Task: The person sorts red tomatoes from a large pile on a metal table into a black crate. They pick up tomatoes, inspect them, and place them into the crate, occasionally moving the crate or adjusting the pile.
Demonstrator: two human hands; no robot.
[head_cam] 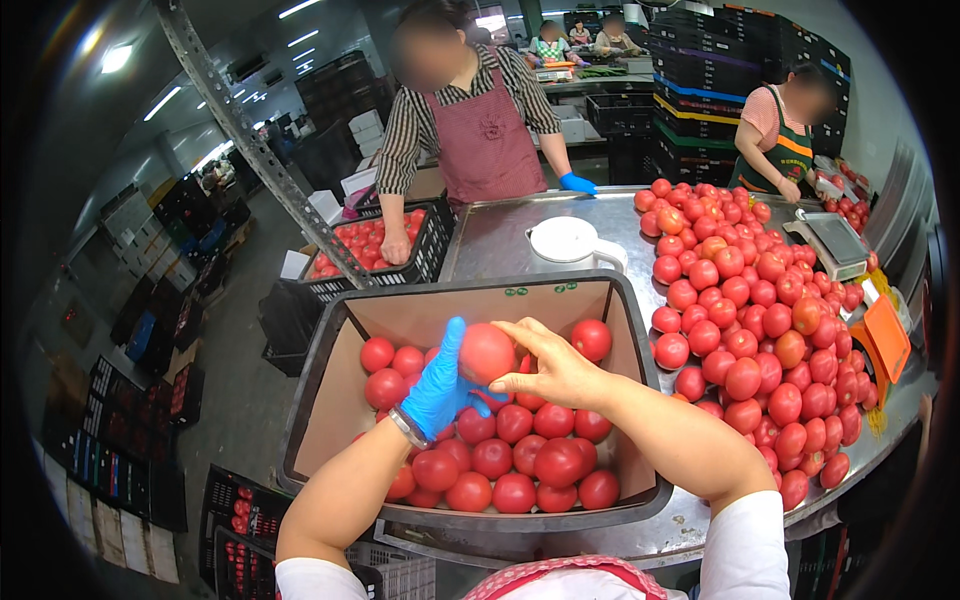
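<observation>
Both my hands are over a black crate [472, 517] lined with brown cardboard. A round red tomato [487, 353] is held between them. My left hand [442, 386], in a blue glove with a band at the wrist, cups it from the left and below. The bare thumb and fingers of my right hand [551, 367] touch its right side. Beneath lie many loose tomatoes [493, 458] covering much of the crate's bottom; my hands hide some of them. One tomato [591, 340] sits apart in the far right corner.
The metal table [495, 232] bears a large tomato heap [742, 315] on the right, a white lidded jug [566, 240], a scale [829, 236] and an orange scale [885, 337]. Across, a person [480, 127] reaches into another tomato crate [431, 247]. A slanted metal post [255, 142] stands left.
</observation>
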